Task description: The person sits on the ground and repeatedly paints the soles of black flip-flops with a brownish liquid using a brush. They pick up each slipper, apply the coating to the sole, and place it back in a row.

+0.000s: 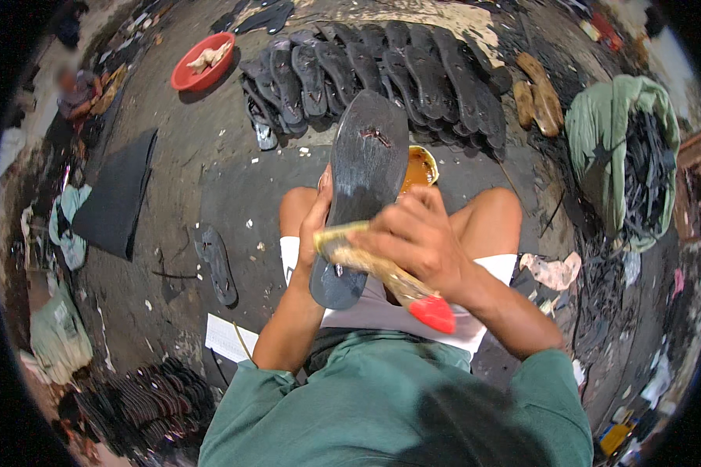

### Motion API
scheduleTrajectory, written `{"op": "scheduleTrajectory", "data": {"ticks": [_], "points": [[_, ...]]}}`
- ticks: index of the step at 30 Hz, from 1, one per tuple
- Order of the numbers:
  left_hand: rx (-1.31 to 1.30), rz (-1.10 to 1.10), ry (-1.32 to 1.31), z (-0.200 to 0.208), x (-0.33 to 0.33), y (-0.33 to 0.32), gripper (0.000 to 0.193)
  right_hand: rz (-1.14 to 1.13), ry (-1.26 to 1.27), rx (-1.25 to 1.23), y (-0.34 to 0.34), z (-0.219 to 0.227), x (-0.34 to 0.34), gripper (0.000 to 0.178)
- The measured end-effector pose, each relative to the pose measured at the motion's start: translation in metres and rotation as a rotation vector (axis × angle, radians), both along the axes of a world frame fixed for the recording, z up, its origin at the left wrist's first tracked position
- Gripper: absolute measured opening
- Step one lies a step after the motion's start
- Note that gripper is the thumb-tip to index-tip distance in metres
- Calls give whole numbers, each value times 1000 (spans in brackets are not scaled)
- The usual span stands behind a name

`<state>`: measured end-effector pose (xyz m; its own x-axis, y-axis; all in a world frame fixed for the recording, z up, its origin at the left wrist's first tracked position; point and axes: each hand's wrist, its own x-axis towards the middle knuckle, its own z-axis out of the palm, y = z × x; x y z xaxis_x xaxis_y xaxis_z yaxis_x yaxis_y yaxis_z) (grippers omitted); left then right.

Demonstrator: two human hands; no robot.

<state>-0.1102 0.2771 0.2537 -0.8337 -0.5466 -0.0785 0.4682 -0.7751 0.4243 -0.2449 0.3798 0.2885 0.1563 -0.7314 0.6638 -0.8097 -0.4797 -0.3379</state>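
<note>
My left hand [316, 218] is closed around the edge of a black sandal sole [370, 148], holding it up with its toe end away from me. Two small torn-looking slits show in the sole, one near the toe and one near the heel. Closed in my right hand [422, 240] is a glue brush [393, 276] with a worn, yellowish body and a red end pointing toward me. Its pale yellow head lies over the lower part of the sole, blurred by motion. Partly hidden behind the sole, a tub of orange-brown glue [417, 166] stands between my knees.
Rows of black sandal soles [343, 66] lie ahead, near a red basin [203, 62]. Wooden shoe lasts [539, 97] and a green sack of black strips [623, 156] are at right. A single sandal [215, 265], a black sheet [117, 194] and stacked soles [148, 409] lie left. Another person [78, 97] sits far left.
</note>
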Motion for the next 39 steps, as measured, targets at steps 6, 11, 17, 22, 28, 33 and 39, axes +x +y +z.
{"op": "scheduleTrajectory", "data": {"ticks": [6, 11, 17, 22, 28, 33, 39], "points": [[59, -4, 123, -24, -8, -24, 47, -182, -130, -62, -15, -11, 6, 35], [107, 146, -67, -46, 13, -61, 51, -54, -209, 199, -29, -48, -13, 38], [114, 319, -69, -63, 28, -71, 48, -747, -348, 549, -98, -164, -120, 53], [155, 342, -51, -54, 24, -63, 46, -831, 328, 610, -94, -228, -109, 44], [129, 379, -9, -58, 28, -75, 45, -605, -86, 611, -73, -171, -92, 46], [119, 310, 30, -57, 14, -81, 42, -707, 161, 798, -39, -175, -87, 27], [-44, 221, 166, -39, 5, -83, 46, -641, -409, 982, -42, -120, -100, 40]]}}
